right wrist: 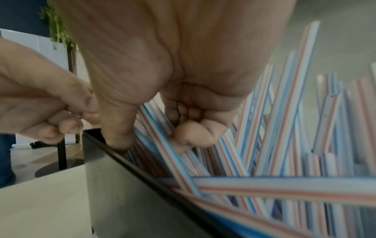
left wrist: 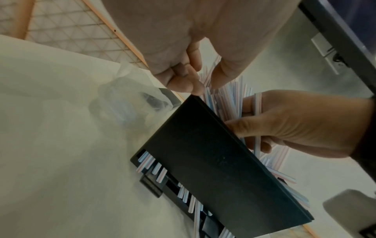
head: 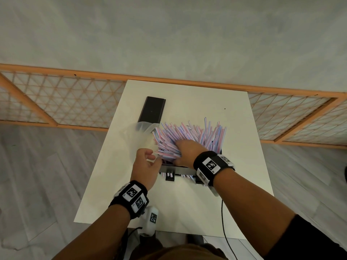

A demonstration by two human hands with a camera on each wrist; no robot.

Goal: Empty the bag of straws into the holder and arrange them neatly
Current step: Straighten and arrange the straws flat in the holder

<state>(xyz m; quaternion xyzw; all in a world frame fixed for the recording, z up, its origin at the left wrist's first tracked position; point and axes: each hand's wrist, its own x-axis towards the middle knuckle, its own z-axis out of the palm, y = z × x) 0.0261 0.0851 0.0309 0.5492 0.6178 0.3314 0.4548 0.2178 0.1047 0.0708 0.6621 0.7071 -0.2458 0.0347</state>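
Striped straws splay from the black holder mid-worktop; right hand grips a bunch, left hand loosely curled, empty. Bag lies left. No legible writing.

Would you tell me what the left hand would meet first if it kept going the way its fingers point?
Probably the straws heaped in the holder; the left hand points at their near-left edge, though depth is unclear.
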